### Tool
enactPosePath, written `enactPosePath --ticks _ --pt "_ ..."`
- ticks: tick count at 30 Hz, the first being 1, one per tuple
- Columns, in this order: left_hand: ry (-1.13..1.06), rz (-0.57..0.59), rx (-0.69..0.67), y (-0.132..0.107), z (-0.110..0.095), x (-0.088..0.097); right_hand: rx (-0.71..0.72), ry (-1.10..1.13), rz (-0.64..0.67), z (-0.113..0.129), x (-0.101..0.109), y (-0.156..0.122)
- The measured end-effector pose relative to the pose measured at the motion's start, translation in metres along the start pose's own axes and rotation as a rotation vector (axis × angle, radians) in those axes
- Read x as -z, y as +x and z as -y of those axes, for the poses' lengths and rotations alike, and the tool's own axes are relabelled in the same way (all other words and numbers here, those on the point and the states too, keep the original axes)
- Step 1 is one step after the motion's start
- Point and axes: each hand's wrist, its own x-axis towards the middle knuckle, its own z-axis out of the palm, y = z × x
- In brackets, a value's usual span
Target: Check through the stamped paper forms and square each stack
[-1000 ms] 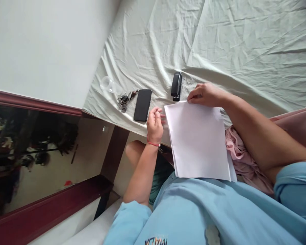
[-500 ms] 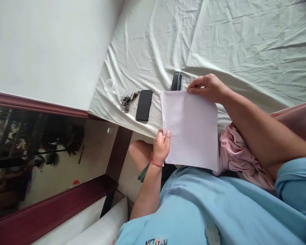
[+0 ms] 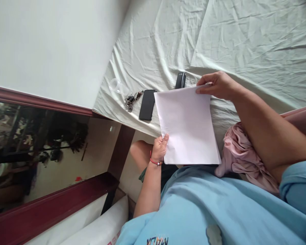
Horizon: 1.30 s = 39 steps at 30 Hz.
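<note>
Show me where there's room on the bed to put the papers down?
The wide bedsheet beyond the stapler and right hand is bare. Near the bed's edge it is crowded: a clear plastic thing, keys and phone lie beside the papers.

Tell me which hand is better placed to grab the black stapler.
Right, probably. The right hand pinches the far corner of the white paper stack, beside the black stapler on the pale green bedsheet; the left hand holds the near edge, farther away.

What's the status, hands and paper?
Left hand grips paper, near corner. Right hand pinches far corner. Stapler behind paper, phone beside it, both clear of hands.
</note>
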Motion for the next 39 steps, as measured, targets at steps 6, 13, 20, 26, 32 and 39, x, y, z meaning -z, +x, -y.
enactPosePath --ticks 6,13,20,26,32,39 --pt "-0.151 0.08 0.057 -0.008 -0.003 -0.002 -0.016 0.055 -0.033 -0.007 -0.007 0.003" --pt "-0.233 0.101 0.171 -0.057 0.013 -0.003 0.018 0.108 -0.058 -0.003 -0.019 0.004" --pt "-0.134 0.31 0.456 -0.079 0.041 -0.008 0.089 -0.119 -0.168 -0.007 -0.026 0.006" --pt "-0.165 0.348 0.433 -0.079 0.037 -0.017 0.278 -0.362 -0.199 -0.008 -0.021 0.005" --pt "-0.231 0.371 0.445 -0.08 0.041 -0.018 0.276 -0.304 -0.086 0.001 -0.017 0.002" --pt "-0.293 0.375 0.427 -0.08 0.043 -0.019 0.201 -0.12 -0.023 0.043 -0.013 -0.013"
